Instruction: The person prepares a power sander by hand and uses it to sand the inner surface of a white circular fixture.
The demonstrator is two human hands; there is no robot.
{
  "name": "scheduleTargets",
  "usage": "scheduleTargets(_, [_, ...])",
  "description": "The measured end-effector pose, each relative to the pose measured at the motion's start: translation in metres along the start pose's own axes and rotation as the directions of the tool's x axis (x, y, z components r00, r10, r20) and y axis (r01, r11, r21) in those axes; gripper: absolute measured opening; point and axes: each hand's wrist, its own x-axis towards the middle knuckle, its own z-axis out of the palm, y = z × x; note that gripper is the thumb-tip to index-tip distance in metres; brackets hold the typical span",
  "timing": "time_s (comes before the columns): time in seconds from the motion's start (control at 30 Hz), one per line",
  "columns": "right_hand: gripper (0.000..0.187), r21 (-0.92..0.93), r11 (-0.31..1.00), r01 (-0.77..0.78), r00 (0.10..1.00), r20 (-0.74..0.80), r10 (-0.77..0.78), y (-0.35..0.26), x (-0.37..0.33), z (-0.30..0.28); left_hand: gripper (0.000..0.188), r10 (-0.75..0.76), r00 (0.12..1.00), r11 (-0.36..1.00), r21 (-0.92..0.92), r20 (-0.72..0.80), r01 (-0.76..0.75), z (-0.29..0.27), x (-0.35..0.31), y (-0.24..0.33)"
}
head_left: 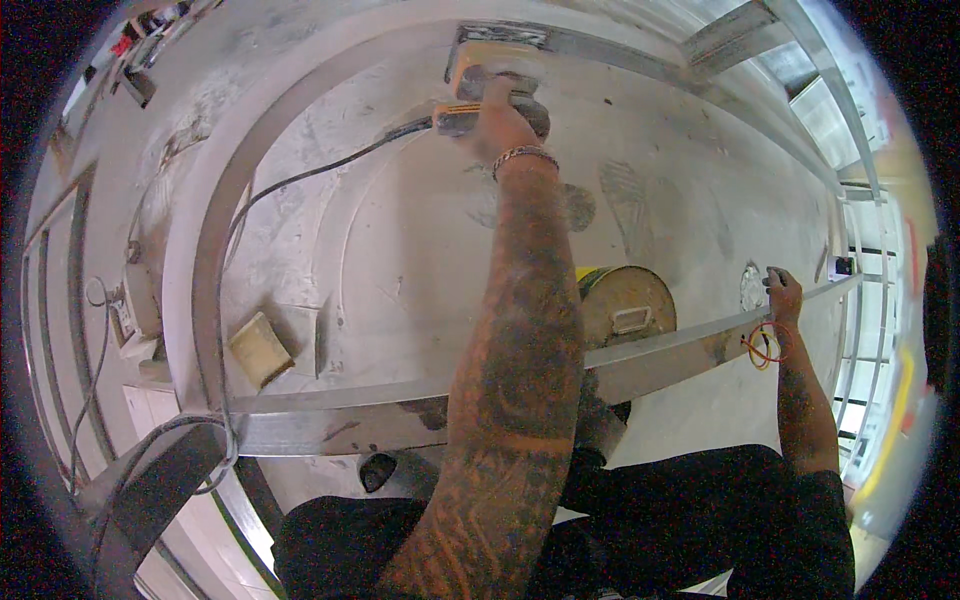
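Observation:
At the far side, my left hand [503,125] is closed around an orange and grey power sander [490,70]. The sander lies against the far bar of a metal frame. Its dark cord [330,165] runs off to the left and hangs over the frame's left bar. Over at the right, my right hand [783,292] is by the near metal bar [690,340], its fingers curled together. Whether something small is between those fingers I cannot make out. Thin red and yellow wires [765,343] hang by the bar just below that hand.
Below the frame, a yellow-rimmed round bucket or drum [630,305] stands on the dusty floor. A tan block [260,350] lies at the left. Another metal frame [60,300] stands at the far left, and more metal bars [740,40] rise at the upper right.

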Motion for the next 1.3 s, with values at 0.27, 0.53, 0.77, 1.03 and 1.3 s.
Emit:
scheduleTargets(0.27, [0.033,-0.052,0.998,0.021,1.000,-0.007,-0.022,0.009,0.000,-0.012,0.076,-0.060,0.997,0.998,-0.031,-0.048,0.058,0.012,-0.036,0.000])
scheduleTargets(0.53, [0.033,0.029,0.999,-0.026,1.000,0.016,0.026,-0.012,0.004,0.018,0.071,0.366,0.920,0.883,0.260,0.143,-0.392,-0.002,0.039,-0.024])
scheduleTargets(0.77, [0.031,0.003,0.999,-0.050,0.999,0.022,0.050,-0.005,-0.002,0.002,0.077,-0.026,0.993,0.999,0.034,0.115,0.022,0.013,-0.045,0.002])
scheduleTargets(1.03, [0.029,0.036,0.999,-0.029,0.999,0.028,0.028,0.012,0.006,0.005,0.079,0.081,0.991,0.997,0.000,0.106,-0.081,0.011,-0.032,-0.011])
scheduleTargets(1.3, [0.029,0.035,0.999,-0.004,1.000,0.000,0.004,0.012,0.006,-0.004,0.074,0.047,0.996,0.991,0.123,0.077,-0.056,0.014,-0.047,-0.010])
